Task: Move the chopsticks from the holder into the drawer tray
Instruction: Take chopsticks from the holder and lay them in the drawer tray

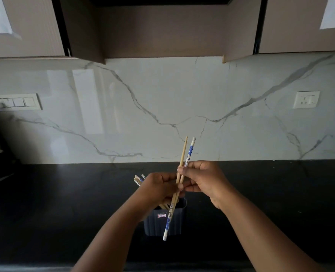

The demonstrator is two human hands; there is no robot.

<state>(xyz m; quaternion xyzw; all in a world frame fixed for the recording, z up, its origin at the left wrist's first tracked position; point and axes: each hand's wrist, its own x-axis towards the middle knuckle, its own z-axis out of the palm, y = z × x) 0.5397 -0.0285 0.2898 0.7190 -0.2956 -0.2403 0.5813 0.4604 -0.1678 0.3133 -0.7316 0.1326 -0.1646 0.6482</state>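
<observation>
**Black counter, chopsticks half sorted above the holder**

Black stone counter [64,213] runs along a white marble wall [162,107], and on it stands the dark ribbed holder [174,222], just below both hands.

The right hand [203,179] pinches a few chopsticks [184,152] between thumb and curled fingers, near their middle. One is plain wood, one carries a blue and white pattern. Their long axis is steep, leaning a little to the right: upper ends point toward the wall, and the lower patterned end hangs in front of the holder, outside it. The left hand [158,189] has its fingers curled around another bundle [139,179], whose ends stick out to the upper left; it also touches the sticks of the right hand where they cross. Some sticks seem to remain inside the holder, but I cannot tell how many.

Such sticks are, I judge, light, stiff and smooth, so they slide easily against each other and can fan out. A hold near the middle, with all sticks pressed parallel, should keep them together. The drawer tray is not in view.
</observation>
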